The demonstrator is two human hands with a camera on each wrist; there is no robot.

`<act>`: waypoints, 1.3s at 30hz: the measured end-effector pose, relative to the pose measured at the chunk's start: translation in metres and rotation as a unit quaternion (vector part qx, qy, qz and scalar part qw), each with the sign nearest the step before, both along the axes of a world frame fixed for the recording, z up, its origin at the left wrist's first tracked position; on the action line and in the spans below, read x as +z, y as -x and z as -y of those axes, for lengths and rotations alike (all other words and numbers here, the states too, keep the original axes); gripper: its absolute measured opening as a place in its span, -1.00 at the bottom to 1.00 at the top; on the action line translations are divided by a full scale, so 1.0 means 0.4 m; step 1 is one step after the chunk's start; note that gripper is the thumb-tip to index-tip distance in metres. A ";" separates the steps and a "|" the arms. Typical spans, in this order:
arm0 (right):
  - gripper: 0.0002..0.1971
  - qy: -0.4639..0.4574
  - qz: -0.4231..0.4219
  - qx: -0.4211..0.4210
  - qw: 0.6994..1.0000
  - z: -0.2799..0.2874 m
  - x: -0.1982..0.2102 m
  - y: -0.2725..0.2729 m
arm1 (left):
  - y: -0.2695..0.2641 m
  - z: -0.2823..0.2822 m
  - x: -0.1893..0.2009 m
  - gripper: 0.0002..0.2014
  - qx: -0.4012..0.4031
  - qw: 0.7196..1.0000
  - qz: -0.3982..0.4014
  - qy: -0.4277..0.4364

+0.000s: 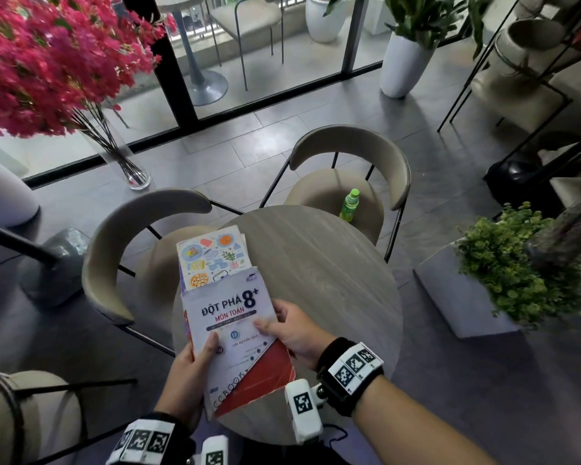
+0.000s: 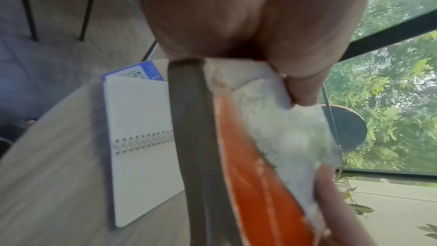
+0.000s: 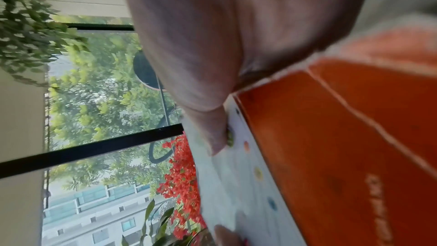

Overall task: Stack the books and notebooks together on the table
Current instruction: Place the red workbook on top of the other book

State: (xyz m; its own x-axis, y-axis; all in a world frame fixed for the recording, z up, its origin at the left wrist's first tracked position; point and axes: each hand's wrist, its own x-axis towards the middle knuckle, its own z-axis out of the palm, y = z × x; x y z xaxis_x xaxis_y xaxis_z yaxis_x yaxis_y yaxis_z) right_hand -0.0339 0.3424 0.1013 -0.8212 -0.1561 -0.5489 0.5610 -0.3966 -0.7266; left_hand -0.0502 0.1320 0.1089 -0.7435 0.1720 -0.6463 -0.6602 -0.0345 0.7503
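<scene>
Head view showed the left hand (image 1: pixel 190 367) and right hand (image 1: pixel 294 330) both gripping the maths workbook (image 1: pixel 235 333) above the round table (image 1: pixel 332 280). An illustrated notebook (image 1: pixel 212 260) lay beneath.

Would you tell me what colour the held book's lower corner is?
Red, on the book, clearest in the head view.

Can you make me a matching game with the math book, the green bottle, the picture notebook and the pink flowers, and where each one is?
Things:
1. math book
2. green bottle
3. picture notebook
4. pink flowers

Places:
A. in a glass vase on the floor
B. on the table, partly under another book
C. held by both hands
D. at the table's far edge

Pairs: 1-C, 2-D, 3-B, 4-A
</scene>
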 end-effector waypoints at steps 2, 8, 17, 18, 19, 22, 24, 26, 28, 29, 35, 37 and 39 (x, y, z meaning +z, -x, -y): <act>-0.84 -0.077 -0.002 -0.020 0.997 -0.037 0.008 0.005 | 0.030 -0.026 0.010 -0.67 -0.017 0.999 -0.024 -0.015; -0.38 -0.152 0.047 -0.093 0.983 -0.144 -0.017 0.001 | 0.111 -0.142 0.007 -0.57 -0.068 0.996 -0.022 -0.055; -0.67 -0.092 0.049 -0.132 0.986 -0.193 -0.025 0.001 | 0.159 -0.253 -0.037 -0.58 -0.132 0.989 -0.055 -0.026; -0.67 -0.106 0.046 -0.127 0.985 -0.193 -0.025 0.008 | 0.155 -0.246 -0.049 -0.61 -0.129 0.990 -0.060 -0.011; -0.68 -0.119 0.045 -0.121 0.985 -0.192 -0.027 0.018 | 0.152 -0.237 -0.059 -0.61 -0.125 0.990 -0.061 0.007; -0.70 -0.152 0.053 -0.078 0.984 -0.177 -0.030 0.068 | 0.155 -0.196 -0.087 -0.57 -0.111 0.991 -0.058 0.043; -0.74 -0.186 0.053 -0.037 0.980 -0.156 -0.028 0.122 | 0.181 -0.166 -0.101 -0.58 -0.095 0.991 -0.069 0.070; -0.83 -0.208 0.053 -0.012 0.977 -0.123 -0.028 0.182 | 0.219 -0.134 -0.124 -0.59 -0.078 0.988 -0.083 0.106; -0.83 -0.242 0.060 0.010 0.968 -0.080 -0.046 0.248 | 0.266 -0.096 -0.152 -0.59 -0.068 0.982 -0.094 0.147; -0.81 -0.261 0.065 0.018 0.963 -0.057 -0.062 0.278 | 0.290 -0.077 -0.161 -0.59 -0.070 0.979 -0.099 0.165; -0.68 -0.328 0.128 0.021 0.936 0.056 -0.185 0.411 | 0.416 0.008 -0.250 -0.52 -0.117 0.946 -0.120 0.279; -0.77 -0.339 0.134 0.028 0.931 0.077 -0.215 0.435 | 0.438 0.027 -0.277 -0.52 -0.138 0.939 -0.112 0.294; -0.87 -0.346 0.128 0.047 0.928 0.087 -0.228 0.442 | 0.447 0.047 -0.306 -0.52 -0.146 0.936 -0.095 0.306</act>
